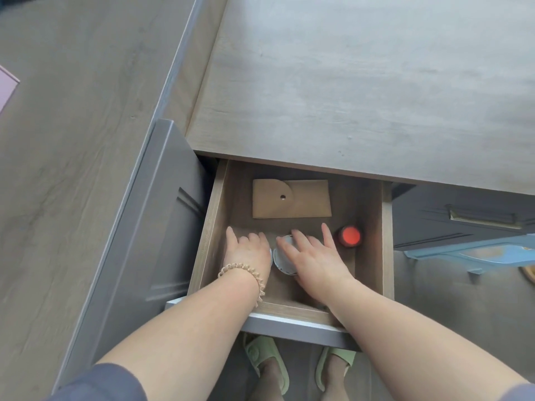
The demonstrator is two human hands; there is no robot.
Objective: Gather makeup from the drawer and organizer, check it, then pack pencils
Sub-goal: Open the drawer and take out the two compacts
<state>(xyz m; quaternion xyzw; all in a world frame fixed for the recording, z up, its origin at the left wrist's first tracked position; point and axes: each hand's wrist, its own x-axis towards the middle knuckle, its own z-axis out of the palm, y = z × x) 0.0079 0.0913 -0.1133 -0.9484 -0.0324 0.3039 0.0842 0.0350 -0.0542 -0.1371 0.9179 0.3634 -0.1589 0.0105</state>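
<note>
Makeup is what both hands are after in the open drawer (388,241), and the piece that matters most is a round white compact (282,260) lying flat on the drawer floor, just toward the person from the middle. Being round, it has no long axis to line up with, so either side would do for a grip. It sits between the two hands but closer to the right hand (314,256), whose spread fingers (289,246) already lie over its top and far edge, touching it without closing. The left hand (249,253) rests palm down just beside it, fingers loosely apart, gripping nothing I can make out; something pale peeks from under its edge. A red-capped bottle (349,236) stands just beyond the right thumb, and a tan pouch (291,199) lies farther back.
</note>
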